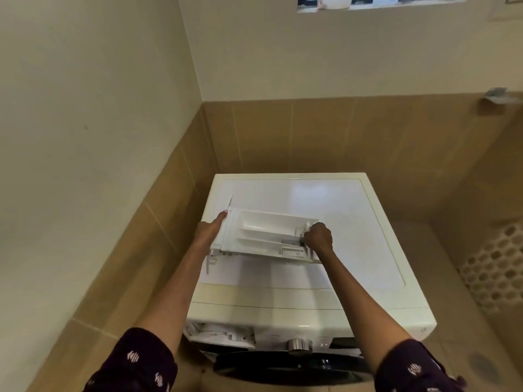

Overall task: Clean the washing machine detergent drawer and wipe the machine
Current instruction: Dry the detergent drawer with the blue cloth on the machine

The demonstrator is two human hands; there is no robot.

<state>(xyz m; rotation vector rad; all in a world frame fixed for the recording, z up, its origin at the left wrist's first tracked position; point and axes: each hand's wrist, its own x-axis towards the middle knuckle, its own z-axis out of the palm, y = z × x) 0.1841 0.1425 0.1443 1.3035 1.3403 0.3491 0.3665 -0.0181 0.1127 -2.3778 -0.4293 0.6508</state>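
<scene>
detergent drawer [268,236] | right hand [318,237] — fingers curled round it | left hand [209,232] — fingers seemingly straight against it

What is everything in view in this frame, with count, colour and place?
washing machine: one, white, in the tiled corner
detergent drawer: one, white, held over the machine's top
drawer slot: one, open, left end of the front panel
dial: one, silver, front panel
door: one, black, below the panel
wall tiles: many, tan, lower walls
window: one, top edge
container: one, white, on the window sill
wall fitting: one, grey, right wall
mosaic floor: pale hexagons, far right
sleeves: two, dark with white marks, bottom corners
left hand: one, finger straight along the drawer's left end
right hand: one, curled round the drawer's right end
</scene>
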